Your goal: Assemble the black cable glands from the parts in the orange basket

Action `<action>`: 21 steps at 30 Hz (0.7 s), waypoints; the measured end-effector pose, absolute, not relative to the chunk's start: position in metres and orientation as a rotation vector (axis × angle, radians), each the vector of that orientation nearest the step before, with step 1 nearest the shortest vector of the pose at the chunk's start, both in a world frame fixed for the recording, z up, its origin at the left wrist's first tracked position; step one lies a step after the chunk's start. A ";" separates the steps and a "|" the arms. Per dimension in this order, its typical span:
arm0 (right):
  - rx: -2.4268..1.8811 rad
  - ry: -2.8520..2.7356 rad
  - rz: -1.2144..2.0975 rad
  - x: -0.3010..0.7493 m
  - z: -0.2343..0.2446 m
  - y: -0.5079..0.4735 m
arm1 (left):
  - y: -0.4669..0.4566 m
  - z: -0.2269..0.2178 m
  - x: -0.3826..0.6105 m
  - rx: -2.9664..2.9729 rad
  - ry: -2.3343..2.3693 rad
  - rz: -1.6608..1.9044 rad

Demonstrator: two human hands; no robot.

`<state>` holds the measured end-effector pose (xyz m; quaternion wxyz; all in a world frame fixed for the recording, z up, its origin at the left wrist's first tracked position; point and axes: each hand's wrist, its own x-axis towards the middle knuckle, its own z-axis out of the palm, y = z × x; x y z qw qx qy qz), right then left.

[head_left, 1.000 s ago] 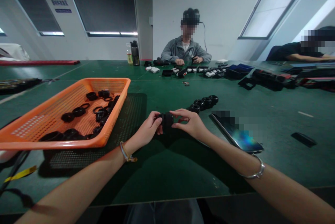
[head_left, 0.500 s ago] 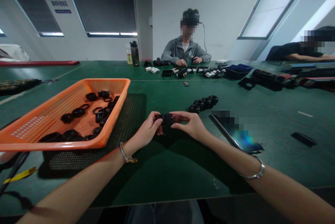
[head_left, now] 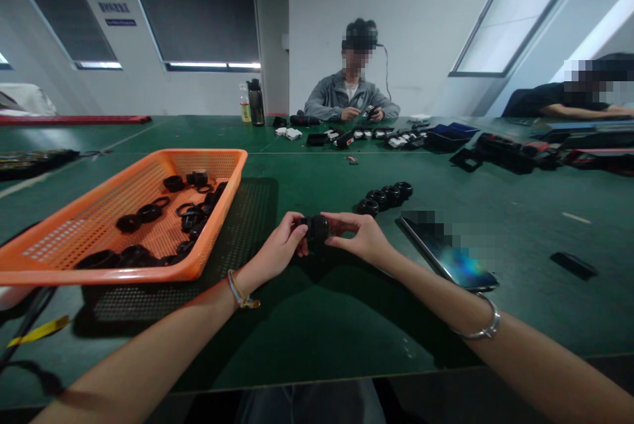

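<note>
Between my two hands, just above the green table (head_left: 307, 331), is a black round fitting (head_left: 318, 228) that looks like a threaded plastic nut or cable gland. My left hand (head_left: 284, 244) is closed on its left end, thumb in front and fingertips showing beneath. Around the right end, the thumb and fingers of my right hand (head_left: 360, 237) pinch it. Parts of the fitting are hidden by my fingers. Beyond my right hand, several similar black ring-shaped fittings (head_left: 385, 197) stand in a slanting row on the table.
An orange perforated basket (head_left: 148, 273) holding black rings and fittings stands at the left. A phone (head_left: 448, 255) and a small black piece (head_left: 574, 265) lie to the right. Across the table, a person (head_left: 352, 95) handles small parts among black and white pieces. Bottles (head_left: 255, 102) stand behind.
My hands and the black fitting stay almost in place, with only a slight shift of the fingers. The person opposite has raised both hands a little.
</note>
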<state>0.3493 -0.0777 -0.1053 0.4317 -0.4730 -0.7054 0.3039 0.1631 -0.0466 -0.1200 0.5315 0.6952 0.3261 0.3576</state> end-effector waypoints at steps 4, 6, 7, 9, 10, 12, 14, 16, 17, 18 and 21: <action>-1.177 -1.771 0.702 0.350 -0.107 -0.076 | -0.047 -0.119 0.164 1.656 0.777 0.855; -1.146 -1.763 0.681 0.350 -0.108 -0.076 | -0.047 -0.119 0.164 1.648 0.777 0.857; -1.127 -1.759 0.682 0.350 -0.108 -0.076 | -0.047 -0.119 0.164 1.644 0.778 0.858; -1.101 -1.757 0.703 0.350 -0.108 -0.076 | -0.047 -0.119 0.164 1.636 0.781 0.858; -1.096 -1.757 0.712 0.349 -0.107 -0.077 | -0.047 -0.119 0.164 1.634 0.781 0.858; -1.092 -1.744 0.715 0.349 -0.107 -0.077 | -0.047 -0.119 0.164 1.631 0.777 0.860; -1.084 -1.715 0.709 0.348 -0.106 -0.078 | -0.047 -0.119 0.164 1.627 0.777 0.862; -1.075 -1.694 0.712 0.347 -0.106 -0.078 | -0.047 -0.119 0.164 1.627 0.779 0.863; -1.071 -1.693 0.714 0.347 -0.106 -0.078 | -0.047 -0.119 0.164 1.629 0.779 0.861; -1.069 -1.696 0.713 0.347 -0.106 -0.078 | -0.048 -0.119 0.164 1.632 0.778 0.860; -1.082 -1.716 0.686 0.348 -0.106 -0.078 | -0.048 -0.119 0.163 1.639 0.774 0.860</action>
